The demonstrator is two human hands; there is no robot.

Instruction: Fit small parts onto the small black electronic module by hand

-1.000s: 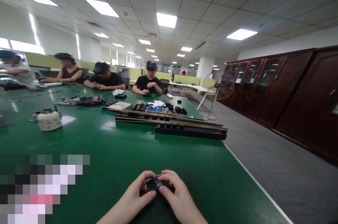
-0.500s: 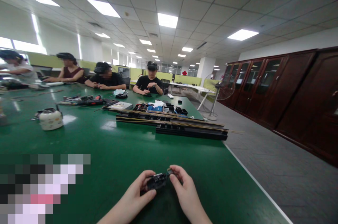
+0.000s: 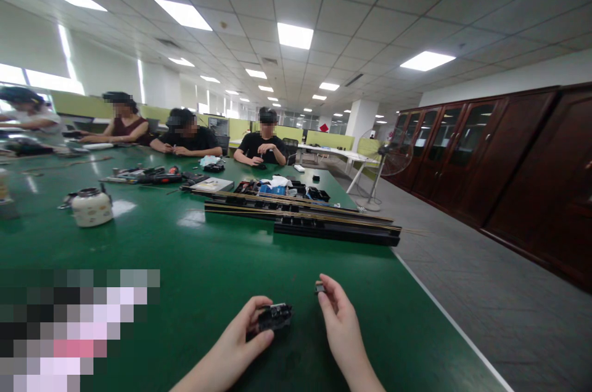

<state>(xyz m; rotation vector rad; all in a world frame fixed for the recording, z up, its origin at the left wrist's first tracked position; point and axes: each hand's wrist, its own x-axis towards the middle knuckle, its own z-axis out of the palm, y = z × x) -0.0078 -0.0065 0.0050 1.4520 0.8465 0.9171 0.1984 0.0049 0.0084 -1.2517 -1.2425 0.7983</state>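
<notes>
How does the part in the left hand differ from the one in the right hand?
Size: the black block in the left hand is clearly bigger than the small piece in the right hand.
Position: the black block sits low over the green table; the small piece is held higher, apart from it.
Both are dark and gripped at the fingertips.

Both bare hands show at the bottom centre of the frame, with the forearms coming in from the lower edge. The left hand is turned inward, thumb below and fingers curled over the top, gripping a small black module. The right hand is just to its right, not touching it and a little higher. Its thumb and forefinger tips pinch a tiny dark piece.
</notes>
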